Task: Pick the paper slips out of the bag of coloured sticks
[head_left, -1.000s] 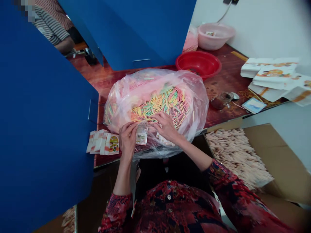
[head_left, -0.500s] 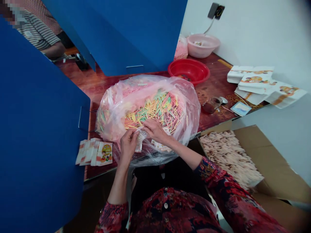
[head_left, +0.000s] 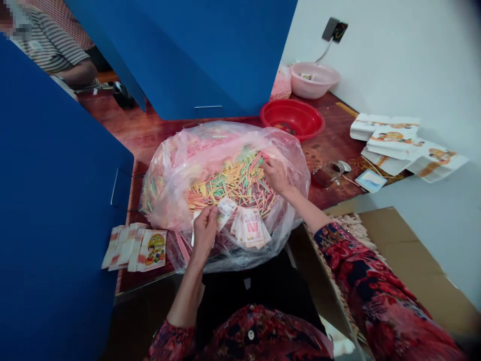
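My left hand (head_left: 205, 233) is shut on a small printed paper sachet (head_left: 226, 212), near the front of a large clear plastic bag (head_left: 165, 193). The bag holds a mass of thin sticks in yellow, green and pink (head_left: 229, 184). My right hand (head_left: 276, 175) reaches into those sticks with its fingertips bunched among them. A small heap of similar sachets (head_left: 251, 228) lies on the bag's near side, between my hands. Several more printed sachets (head_left: 133, 248) lie in a row on the table left of the bag.
Blue partition panels (head_left: 56, 225) fill the left. Behind the bag stand a red basin (head_left: 292, 119) and a pink basin (head_left: 313, 80). Printed paper bags (head_left: 391, 138), a glass jar (head_left: 326, 174) and a notebook (head_left: 371, 180) lie right. A cardboard box (head_left: 406, 245) sits lower right. A person in a striped shirt (head_left: 45, 45) sits beyond the panels.
My right hand has moved up and right into the sticks, uncovering the heap of sachets. My left hand still grips its sachet. The view has shifted slightly.
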`<state>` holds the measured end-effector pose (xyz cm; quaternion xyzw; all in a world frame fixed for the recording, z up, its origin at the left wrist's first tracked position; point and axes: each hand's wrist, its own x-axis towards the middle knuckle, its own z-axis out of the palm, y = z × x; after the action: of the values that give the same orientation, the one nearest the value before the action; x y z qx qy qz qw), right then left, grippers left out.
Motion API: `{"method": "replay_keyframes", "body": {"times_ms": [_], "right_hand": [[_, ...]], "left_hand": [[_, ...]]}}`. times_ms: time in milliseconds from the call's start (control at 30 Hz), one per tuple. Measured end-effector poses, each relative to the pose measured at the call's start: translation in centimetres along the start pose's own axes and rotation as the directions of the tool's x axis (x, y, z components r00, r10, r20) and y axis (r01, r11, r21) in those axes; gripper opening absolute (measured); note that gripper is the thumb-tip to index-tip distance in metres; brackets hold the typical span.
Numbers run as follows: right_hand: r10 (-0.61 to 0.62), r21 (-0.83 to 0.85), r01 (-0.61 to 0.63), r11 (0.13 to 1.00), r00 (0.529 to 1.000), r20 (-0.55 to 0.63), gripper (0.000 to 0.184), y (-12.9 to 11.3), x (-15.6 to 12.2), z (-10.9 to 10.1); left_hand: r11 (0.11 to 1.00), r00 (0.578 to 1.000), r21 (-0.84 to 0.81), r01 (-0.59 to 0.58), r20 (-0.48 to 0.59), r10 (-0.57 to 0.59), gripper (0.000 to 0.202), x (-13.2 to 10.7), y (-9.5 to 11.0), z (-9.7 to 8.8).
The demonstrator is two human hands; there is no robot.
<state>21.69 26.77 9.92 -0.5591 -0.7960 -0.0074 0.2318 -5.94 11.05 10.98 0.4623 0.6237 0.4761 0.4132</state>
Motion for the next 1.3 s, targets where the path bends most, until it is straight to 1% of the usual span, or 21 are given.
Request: {"method": "replay_keyframes", "body": {"times_ms": [67,133,233,300,433,567,667,733,800,900,967,1033,1100,1167,1233,1300], "right_hand": [[-0.074,-0.038,0.075,0.996,0.997,0.032,0.036,2.1,0.8,0.6],[-0.154,-0.012,0.155,0.988,0.986,0.069,0.035,3.1,1.3,1.3],[-0.237,0.049,0.233,0.971,0.966,0.107,0.031,3.5,1.9,2.3],[-0.268,0.067,0.261,0.963,0.956,0.123,0.030,3.5,2.3,2.7],[-0.310,0.076,0.301,0.950,0.938,0.153,0.033,3.7,2.8,3.1],[-0.363,0.095,0.352,0.931,0.919,0.156,0.031,4.3,2.8,3.3],[-0.367,0.137,0.350,0.927,0.922,0.123,0.031,4.6,2.4,3.2],[-0.348,0.165,0.331,0.929,0.933,0.089,0.034,4.4,2.1,3.1],[-0.286,0.192,0.273,0.942,0.957,0.040,0.034,4.0,1.8,2.7],[-0.100,0.248,0.115,0.962,0.992,-0.071,0.026,2.9,1.5,1.9],[0.023,0.307,0.019,0.951,0.991,-0.132,0.022,2.1,1.4,0.9],[0.140,0.394,-0.067,0.917,0.977,-0.159,0.018,1.3,1.3,-0.4],[0.236,0.481,-0.151,0.864,0.964,-0.122,0.018,0.6,1.1,-1.7],[0.278,0.535,-0.214,0.817,0.960,-0.041,0.019,-0.1,0.7,-2.5],[0.245,0.535,-0.223,0.815,0.969,0.031,0.018,-0.9,0.1,-2.6],[0.168,0.487,-0.179,0.855,0.984,0.066,0.014,-1.6,-0.7,-1.9]], "left_hand": [[1.000,1.000,-0.019,0.022,-0.007,-0.023,0.037,0.1,-0.1,0.1],[0.999,0.999,-0.033,0.032,-0.014,-0.033,0.038,0.2,-0.2,0.2],[0.999,0.999,-0.031,0.031,-0.022,-0.031,0.038,0.4,-0.3,0.3],[0.999,0.999,-0.028,0.035,-0.020,-0.036,0.039,0.4,-0.4,0.3],[0.999,0.999,-0.034,0.041,-0.021,-0.041,0.040,0.4,-0.6,0.3],[0.998,0.998,-0.041,0.051,-0.022,-0.052,0.038,0.4,-0.6,0.2],[0.998,0.998,-0.027,0.054,-0.021,-0.054,0.038,0.3,-0.5,0.1],[0.998,0.998,-0.024,0.051,-0.034,-0.052,0.038,0.2,-0.5,0.0],[0.998,0.997,-0.033,0.046,-0.054,-0.047,0.038,0.1,-0.5,-0.1],[0.998,0.997,-0.051,0.041,-0.058,-0.044,0.038,-0.1,-0.4,-0.1],[0.996,0.998,-0.070,0.047,-0.048,-0.050,0.037,-0.3,-0.4,-0.2],[0.993,0.997,-0.099,0.063,-0.042,-0.067,0.036,-0.4,-0.3,-0.2],[0.990,0.996,-0.123,0.066,-0.045,-0.072,0.035,-0.5,-0.3,-0.3],[0.989,0.997,-0.139,0.046,-0.058,-0.054,0.033,-0.6,-0.5,-0.2],[0.989,0.997,-0.143,0.024,-0.070,-0.034,0.032,-0.6,-0.7,-0.1],[0.990,0.997,-0.142,0.022,-0.070,-0.033,0.033,-0.7,-0.8,0.1]]}}
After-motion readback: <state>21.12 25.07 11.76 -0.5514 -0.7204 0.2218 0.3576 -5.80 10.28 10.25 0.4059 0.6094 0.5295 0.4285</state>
